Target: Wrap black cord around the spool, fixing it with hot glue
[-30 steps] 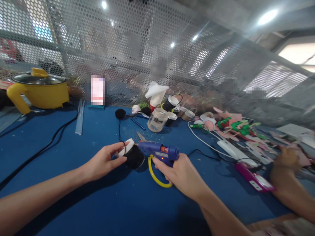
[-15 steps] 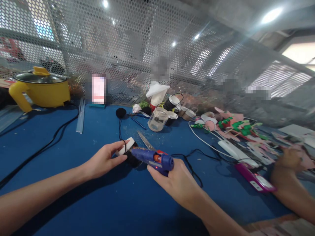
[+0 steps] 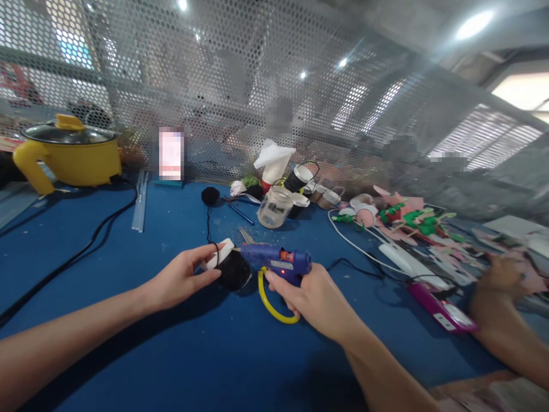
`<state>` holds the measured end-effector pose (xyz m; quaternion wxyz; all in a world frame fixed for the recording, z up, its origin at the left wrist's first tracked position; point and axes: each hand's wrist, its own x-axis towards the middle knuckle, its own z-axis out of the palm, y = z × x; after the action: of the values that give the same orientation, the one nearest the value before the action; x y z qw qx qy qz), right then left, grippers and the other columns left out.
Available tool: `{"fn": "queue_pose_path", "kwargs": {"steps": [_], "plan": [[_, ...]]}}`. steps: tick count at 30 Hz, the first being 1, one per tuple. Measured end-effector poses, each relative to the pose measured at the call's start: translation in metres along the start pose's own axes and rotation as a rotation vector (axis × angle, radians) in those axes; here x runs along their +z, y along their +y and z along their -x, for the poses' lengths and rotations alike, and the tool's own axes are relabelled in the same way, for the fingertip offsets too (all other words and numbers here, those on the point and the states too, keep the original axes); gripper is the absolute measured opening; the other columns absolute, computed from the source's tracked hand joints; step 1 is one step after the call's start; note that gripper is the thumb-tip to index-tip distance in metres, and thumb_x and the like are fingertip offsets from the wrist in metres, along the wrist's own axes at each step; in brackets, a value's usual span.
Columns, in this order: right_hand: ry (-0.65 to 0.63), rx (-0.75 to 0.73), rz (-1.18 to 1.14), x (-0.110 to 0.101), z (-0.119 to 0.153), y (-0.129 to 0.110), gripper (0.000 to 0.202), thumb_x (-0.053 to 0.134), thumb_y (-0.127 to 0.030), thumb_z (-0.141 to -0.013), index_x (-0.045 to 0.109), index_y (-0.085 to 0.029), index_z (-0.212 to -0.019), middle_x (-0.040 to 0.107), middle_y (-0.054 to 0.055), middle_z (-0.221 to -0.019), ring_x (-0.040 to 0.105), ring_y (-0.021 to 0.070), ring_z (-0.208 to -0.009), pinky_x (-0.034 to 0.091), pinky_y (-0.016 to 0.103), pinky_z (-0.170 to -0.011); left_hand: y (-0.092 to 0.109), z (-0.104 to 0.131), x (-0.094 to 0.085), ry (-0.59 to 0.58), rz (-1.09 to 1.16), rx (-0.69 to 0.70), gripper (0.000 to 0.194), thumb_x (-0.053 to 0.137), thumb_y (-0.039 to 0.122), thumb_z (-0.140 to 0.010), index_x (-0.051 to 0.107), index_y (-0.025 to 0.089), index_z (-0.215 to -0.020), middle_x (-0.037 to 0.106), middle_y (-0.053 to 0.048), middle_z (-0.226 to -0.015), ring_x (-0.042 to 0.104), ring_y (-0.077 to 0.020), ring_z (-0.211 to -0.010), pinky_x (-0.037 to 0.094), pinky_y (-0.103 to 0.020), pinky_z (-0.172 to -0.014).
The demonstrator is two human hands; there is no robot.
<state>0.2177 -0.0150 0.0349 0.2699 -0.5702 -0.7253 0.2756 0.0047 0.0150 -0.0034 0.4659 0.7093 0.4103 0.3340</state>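
Observation:
My left hand (image 3: 193, 269) is closed on a small paper cup (image 3: 234, 269) lying on its side, its lower part wrapped in black yarn and its end bare white. A strand of black yarn runs from the cup back to a black yarn ball (image 3: 210, 196). My right hand (image 3: 309, 297) grips a blue hot glue gun (image 3: 274, 257) with a yellow trigger loop and a small red light. The gun's nozzle points left, at or very near the boundary of white paper and yarn. Behind the gun, scissors (image 3: 245, 234) show only their blade tips.
A clear plastic jar (image 3: 275, 209) and yarn-wrapped cups (image 3: 299, 178) stand beyond my hands. Glue sticks (image 3: 139, 206) and a yellow electric pot (image 3: 75, 160) are at the left. A power strip (image 3: 412, 266), a magenta device (image 3: 444, 309) and another person's arm (image 3: 506, 320) occupy the right.
The glue gun has shifted right and slightly up, with its tip now at the cup's edge. Its yellow trigger loop and the cup's black side have come into view. My left hand stays put.

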Motion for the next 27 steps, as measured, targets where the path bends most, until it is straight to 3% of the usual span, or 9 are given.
{"fn": "queue_pose_path", "kwargs": {"steps": [6, 12, 19, 24, 27], "plan": [[-0.004, 0.073, -0.084, 0.0009, -0.0045, 0.0028, 0.026, 0.049, -0.034, -0.074, 0.053, -0.014, -0.058, 0.044, -0.003, -0.037, 0.042, 0.0085, -0.034, 0.036, 0.019, -0.035, -0.0006, -0.0005, -0.0011, -0.037, -0.057, -0.004, 0.034, 0.048, 0.026, -0.076, 0.052, 0.012, -0.107, 0.059, -0.007, -0.096, 0.051, -0.0193, -0.089, 0.042, -0.027, -0.075], [-0.026, -0.007, -0.063, 0.0018, 0.0002, 0.0008, 0.023, 0.049, -0.031, -0.075, 0.053, -0.015, -0.059, 0.046, -0.003, -0.039, 0.042, 0.0083, -0.034, 0.035, 0.021, -0.036, -0.0011, -0.0014, -0.0007, -0.039, -0.033, -0.001, 0.038, 0.047, 0.025, -0.076, 0.049, 0.012, -0.112, 0.056, -0.008, -0.107, 0.051, -0.0195, -0.092, 0.042, -0.028, -0.079], [0.017, -0.001, -0.047, 0.0008, -0.0007, 0.0001, 0.024, 0.049, -0.03, -0.075, 0.051, -0.016, -0.055, 0.044, -0.003, -0.037, 0.041, 0.0081, -0.033, 0.035, 0.021, -0.036, 0.0002, -0.0021, -0.0001, -0.03, -0.034, -0.012, 0.038, 0.048, 0.025, -0.075, 0.05, 0.011, -0.11, 0.058, -0.008, -0.103, 0.051, -0.0198, -0.094, 0.041, -0.028, -0.079], [-0.093, 0.046, -0.152, -0.0008, -0.0004, 0.0008, 0.023, 0.049, -0.031, -0.074, 0.051, -0.016, -0.056, 0.043, -0.004, -0.037, 0.041, 0.0076, -0.032, 0.035, 0.02, -0.036, -0.0024, -0.0021, -0.0006, -0.02, -0.047, 0.002, 0.035, 0.049, 0.026, -0.075, 0.052, 0.013, -0.107, 0.057, -0.007, -0.105, 0.053, -0.0187, -0.091, 0.043, -0.025, -0.075], [-0.075, 0.078, -0.156, 0.0, -0.0017, 0.0012, 0.024, 0.049, -0.033, -0.073, 0.051, -0.016, -0.056, 0.043, -0.004, -0.037, 0.041, 0.0076, -0.032, 0.034, 0.02, -0.034, -0.0029, -0.0019, -0.001, -0.024, -0.046, 0.005, 0.034, 0.049, 0.026, -0.075, 0.052, 0.012, -0.106, 0.058, -0.007, -0.103, 0.053, -0.0187, -0.09, 0.043, -0.025, -0.074]]}}
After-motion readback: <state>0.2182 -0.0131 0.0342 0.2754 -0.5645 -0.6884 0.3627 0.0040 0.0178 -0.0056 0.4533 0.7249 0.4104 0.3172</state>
